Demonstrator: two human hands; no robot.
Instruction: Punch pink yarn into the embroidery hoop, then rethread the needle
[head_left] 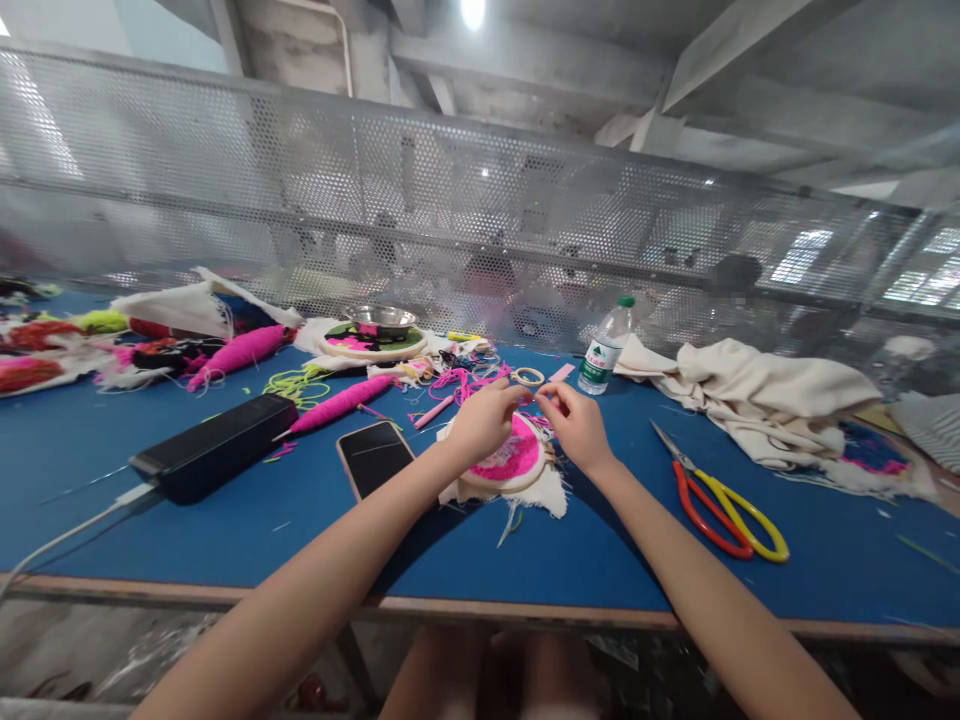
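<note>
A small embroidery hoop [519,462] lies on the blue table, its cloth worked in bright pink with a greyish patch. White frayed fabric [549,492] sticks out around it. Over the hoop's far left side is my left hand [489,418], thumb and fingers drawn together. My right hand [577,428] faces it just right of the hoop, also closed in a pinch. The fingertips nearly meet; whatever lies between them is too small to make out. Beyond them are a pale ring-shaped roll [527,377] and loose pink yarn [466,382]. A pink pen-like tool [433,412] rests to the left.
Left of my arms lie a phone [375,455], a black box [214,447] with a cable and pink yarn bundles [341,404]. A larger hoop [375,342] sits behind. Scissors [724,508], a water bottle [602,348] and cream cloth [765,390] are rightward. A perforated metal screen [450,220] stands behind.
</note>
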